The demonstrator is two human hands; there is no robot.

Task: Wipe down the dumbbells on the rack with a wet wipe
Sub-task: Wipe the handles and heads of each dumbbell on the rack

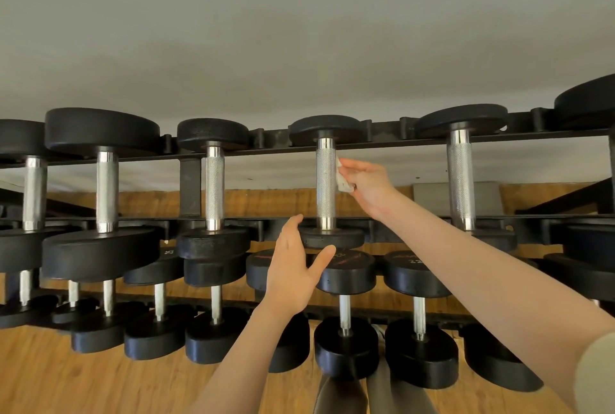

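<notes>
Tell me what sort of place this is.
Probably a gym or weight room: a two-tier black rack loaded with rubber-headed dumbbells, on a wooden floor against a plain wall.

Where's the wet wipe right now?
The wet wipe is pinched in the right hand, right of centre, pressed against a top-row dumbbell's silver handle.

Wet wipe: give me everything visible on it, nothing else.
The wet wipe is a small, crumpled white piece, apparently thin damp tissue or cloth. The right hand pinches it in its fingertips, so only a bunched strip shows past the fingers. It sits against the right side of the knurled metal handle of a top-row dumbbell on the rack, about mid-handle. The left hand does not touch it. Its full size and any print are hidden.
</notes>
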